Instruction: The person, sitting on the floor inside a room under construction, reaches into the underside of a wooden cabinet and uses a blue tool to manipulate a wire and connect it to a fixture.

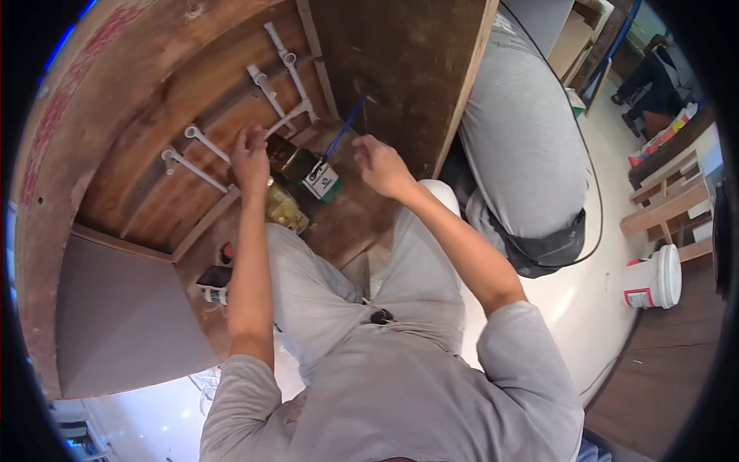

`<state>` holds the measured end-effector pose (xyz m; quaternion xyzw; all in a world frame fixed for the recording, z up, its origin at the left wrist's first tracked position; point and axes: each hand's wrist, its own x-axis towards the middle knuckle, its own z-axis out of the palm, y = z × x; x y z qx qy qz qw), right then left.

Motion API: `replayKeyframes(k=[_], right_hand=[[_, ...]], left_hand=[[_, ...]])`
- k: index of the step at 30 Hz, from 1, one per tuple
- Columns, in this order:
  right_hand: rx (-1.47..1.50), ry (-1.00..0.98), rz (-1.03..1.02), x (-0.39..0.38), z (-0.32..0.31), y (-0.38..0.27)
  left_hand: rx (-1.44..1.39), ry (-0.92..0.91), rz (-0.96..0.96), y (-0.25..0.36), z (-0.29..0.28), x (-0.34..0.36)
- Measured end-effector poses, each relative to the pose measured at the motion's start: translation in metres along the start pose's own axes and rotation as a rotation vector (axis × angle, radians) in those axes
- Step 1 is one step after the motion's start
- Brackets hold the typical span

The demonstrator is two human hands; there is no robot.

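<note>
A white plastic pipe assembly (pixel 291 115) with several short branches ending in rings lies along the inner wooden wall of a cabinet. My left hand (pixel 250 159) is closed around the pipe near its middle, hiding that stretch. To the right, my right hand (pixel 382 167) is raised with its fingers curled together; whatever may be between the fingertips is too small to see. Close to those fingertips, a thin blue cable (pixel 346 127) runs down from a hole in the wooden panel. Below it sits a green and white box (pixel 321 182), beside a jar with yellowish contents (pixel 283 206).
A brown upright panel (pixel 385 54) borders the work space. Right beside me is another person's grey-trousered leg (pixel 527 131), with a black cable looping around it. A white bucket (pixel 654 277) and a wooden frame (pixel 666 204) stand farther right. A dark phone-like object (pixel 215 276) lies by my left forearm.
</note>
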<state>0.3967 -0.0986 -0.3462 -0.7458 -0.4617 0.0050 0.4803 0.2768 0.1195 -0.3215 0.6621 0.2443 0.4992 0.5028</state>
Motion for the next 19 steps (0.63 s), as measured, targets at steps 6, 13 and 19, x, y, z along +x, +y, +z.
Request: replayKeyframes(k=[6,13,19], right_hand=[[0.131,-0.007,-0.017,0.014,0.026,-0.019],[0.722,-0.391,0.136,-0.017,0.064,-0.073],[0.55,-0.602,0.233,-0.061,0.038,-0.023]], left_hand=[[0.157,-0.256,0.224,0.101,0.068,-0.049],[0.342,-0.466,1.016,0.129,0.152,-0.147],[1.136,-1.043,0.641,0.185,0.138,-0.119]])
